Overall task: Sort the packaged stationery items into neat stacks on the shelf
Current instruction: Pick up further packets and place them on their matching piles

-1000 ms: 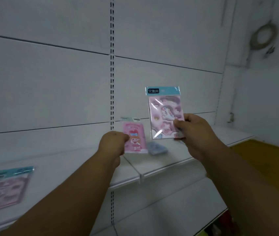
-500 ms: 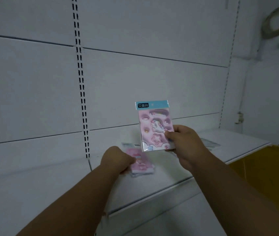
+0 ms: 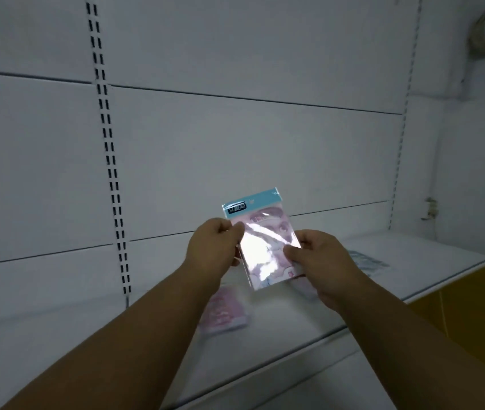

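While both hands share one packet, the sorting pauses:
Held packet (image 3: 260,247): raised above the shelf (image 3: 413,253), face up, likely for squaring.
Left hand (image 3: 211,250): pinching its left edge.
Right hand (image 3: 318,258): gripping its right edge.
Pink stack (image 3: 225,312): lying near the shelf's front edge.

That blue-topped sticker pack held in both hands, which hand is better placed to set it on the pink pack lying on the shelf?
Probably the left hand: the pink pack lies directly below its forearm, while the right hand holds the sticker pack from the far side.
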Motion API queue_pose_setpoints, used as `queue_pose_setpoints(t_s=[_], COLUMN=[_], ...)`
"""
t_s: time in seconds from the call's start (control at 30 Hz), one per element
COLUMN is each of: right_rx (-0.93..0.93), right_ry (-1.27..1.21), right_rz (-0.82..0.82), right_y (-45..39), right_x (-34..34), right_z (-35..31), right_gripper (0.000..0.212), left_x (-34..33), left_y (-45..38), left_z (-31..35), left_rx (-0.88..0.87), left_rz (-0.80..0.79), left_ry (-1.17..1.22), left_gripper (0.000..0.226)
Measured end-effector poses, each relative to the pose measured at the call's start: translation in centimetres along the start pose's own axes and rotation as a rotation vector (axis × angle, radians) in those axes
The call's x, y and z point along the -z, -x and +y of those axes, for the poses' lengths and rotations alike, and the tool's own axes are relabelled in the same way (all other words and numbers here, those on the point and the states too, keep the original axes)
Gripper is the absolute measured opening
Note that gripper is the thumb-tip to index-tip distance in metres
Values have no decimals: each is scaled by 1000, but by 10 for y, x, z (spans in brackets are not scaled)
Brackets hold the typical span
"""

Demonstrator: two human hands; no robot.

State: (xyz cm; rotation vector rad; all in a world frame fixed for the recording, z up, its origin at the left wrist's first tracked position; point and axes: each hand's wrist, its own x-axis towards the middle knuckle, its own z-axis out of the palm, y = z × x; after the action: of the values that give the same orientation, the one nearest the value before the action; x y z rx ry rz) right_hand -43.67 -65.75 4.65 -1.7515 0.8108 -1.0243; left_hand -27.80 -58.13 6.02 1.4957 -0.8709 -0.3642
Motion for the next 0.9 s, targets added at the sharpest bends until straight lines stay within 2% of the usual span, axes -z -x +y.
queue_pose_setpoints(t_s=[0.1, 0.23, 0.33, 0.5, 0.6, 0.7, 0.8, 0.9], right_rx=[-4, -49, -8, -22, -43, -68, -51, -15], right_ry=[189, 572, 727, 870, 909, 953, 972, 1021], right_rz=[30, 37, 89, 22, -23, -88, -154, -164], right_y=[-7, -37, -69, -126, -153, -170, -178, -180], right_x=[35, 99, 146, 195, 211, 216, 215, 215], right_z=[13, 36, 56, 87, 108, 128, 144, 152], right_gripper=[7, 27, 38, 35, 34, 36, 28, 25], left_x=[-39, -111, -164, -241, -275, -294, -304, -310], left_y=[-14, -32, -51, -85, -104, -114, -118, -121], left_z=[-1, -2, 0, -6, -19, -29, -36, -43], left_rx=[35, 118, 109, 209, 221, 222, 232, 158], left_rz=[-50, -160, -179, -147, -136, -152, -171, -133], left_ry=[4, -58, -111, -241, -417, -606, -762, -962], left_gripper=[17, 22, 27, 28, 33, 37, 38, 41])
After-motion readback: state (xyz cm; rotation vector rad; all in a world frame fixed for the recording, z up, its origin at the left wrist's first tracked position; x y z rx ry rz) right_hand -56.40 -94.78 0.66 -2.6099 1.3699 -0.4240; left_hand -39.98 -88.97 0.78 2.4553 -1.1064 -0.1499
